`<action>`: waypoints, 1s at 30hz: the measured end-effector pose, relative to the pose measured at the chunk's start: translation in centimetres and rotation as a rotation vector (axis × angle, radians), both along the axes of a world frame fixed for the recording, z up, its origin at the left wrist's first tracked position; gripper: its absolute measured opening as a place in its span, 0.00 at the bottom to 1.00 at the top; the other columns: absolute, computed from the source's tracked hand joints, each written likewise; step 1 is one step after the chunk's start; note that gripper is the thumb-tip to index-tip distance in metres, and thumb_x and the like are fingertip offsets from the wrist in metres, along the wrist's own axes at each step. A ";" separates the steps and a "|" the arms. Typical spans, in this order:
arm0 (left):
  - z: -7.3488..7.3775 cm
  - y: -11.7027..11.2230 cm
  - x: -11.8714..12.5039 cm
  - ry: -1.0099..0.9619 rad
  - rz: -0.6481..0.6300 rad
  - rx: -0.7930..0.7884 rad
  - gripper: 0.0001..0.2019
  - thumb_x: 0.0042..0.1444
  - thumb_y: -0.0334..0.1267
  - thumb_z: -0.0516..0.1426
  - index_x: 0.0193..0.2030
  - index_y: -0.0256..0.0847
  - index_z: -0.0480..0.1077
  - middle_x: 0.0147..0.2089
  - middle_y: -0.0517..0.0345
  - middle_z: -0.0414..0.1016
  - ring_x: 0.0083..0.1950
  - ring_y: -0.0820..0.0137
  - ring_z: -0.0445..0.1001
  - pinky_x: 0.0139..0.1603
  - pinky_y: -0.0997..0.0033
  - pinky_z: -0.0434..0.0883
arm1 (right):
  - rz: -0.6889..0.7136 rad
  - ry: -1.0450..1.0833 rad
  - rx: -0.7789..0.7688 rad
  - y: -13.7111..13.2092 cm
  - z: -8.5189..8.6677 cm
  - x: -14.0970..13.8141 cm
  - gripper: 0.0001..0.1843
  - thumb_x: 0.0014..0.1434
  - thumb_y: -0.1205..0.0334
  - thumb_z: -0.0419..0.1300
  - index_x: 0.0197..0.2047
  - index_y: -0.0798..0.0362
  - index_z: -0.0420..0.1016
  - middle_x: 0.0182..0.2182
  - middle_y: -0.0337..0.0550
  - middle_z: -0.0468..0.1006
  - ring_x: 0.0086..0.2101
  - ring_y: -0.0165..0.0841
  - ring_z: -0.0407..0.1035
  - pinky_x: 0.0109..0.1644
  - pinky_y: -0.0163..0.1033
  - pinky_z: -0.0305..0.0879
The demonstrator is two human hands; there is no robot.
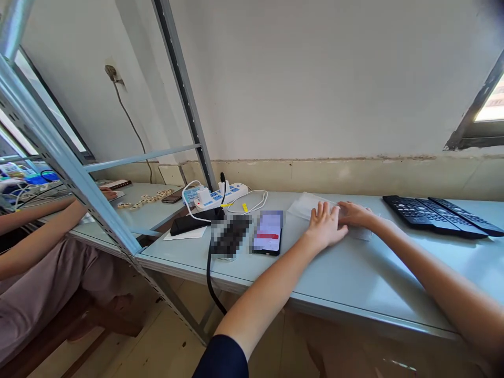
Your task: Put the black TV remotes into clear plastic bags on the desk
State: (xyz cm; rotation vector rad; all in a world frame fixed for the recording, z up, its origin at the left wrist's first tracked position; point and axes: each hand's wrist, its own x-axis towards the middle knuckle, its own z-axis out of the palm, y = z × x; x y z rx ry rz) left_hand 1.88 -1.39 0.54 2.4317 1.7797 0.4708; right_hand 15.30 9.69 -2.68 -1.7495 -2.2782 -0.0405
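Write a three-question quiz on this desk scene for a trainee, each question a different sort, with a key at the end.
1. Multiple choice: what lies beneath the left hand and right hand?
A. a lit phone
B. a translucent white sheet
C. a white cable

2. True or false: the black panels lie to the right of both hands.

3. Fill in the blank: the white plug on the desk sits in a ____.

Key: 1. B; 2. True; 3. power strip
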 end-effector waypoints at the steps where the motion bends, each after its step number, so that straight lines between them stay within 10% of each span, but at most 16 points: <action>1: -0.2 -0.2 0.3 0.014 -0.030 -0.017 0.27 0.59 0.43 0.51 0.63 0.36 0.55 0.68 0.45 0.56 0.70 0.58 0.50 0.67 0.58 0.54 | -0.013 -0.004 -0.009 -0.2 -0.1 0.1 0.30 0.45 0.45 0.61 0.53 0.42 0.73 0.47 0.48 0.78 0.47 0.51 0.71 0.46 0.52 0.66; 21: -0.1 0.5 -0.4 -0.041 0.205 0.154 0.15 0.64 0.43 0.49 0.47 0.38 0.71 0.50 0.48 0.74 0.53 0.62 0.71 0.54 0.63 0.64 | -0.116 0.012 -0.009 -4.4 4.3 0.9 0.29 0.46 0.33 0.56 0.39 0.44 0.80 0.37 0.45 0.82 0.39 0.47 0.74 0.38 0.46 0.67; 30: -0.1 0.4 -0.4 -0.013 0.077 0.070 0.14 0.62 0.35 0.48 0.42 0.39 0.76 0.47 0.51 0.78 0.50 0.65 0.74 0.55 0.65 0.64 | -0.170 0.051 -0.161 -5.1 4.9 0.2 0.29 0.53 0.35 0.49 0.36 0.48 0.80 0.37 0.49 0.81 0.41 0.48 0.73 0.39 0.46 0.67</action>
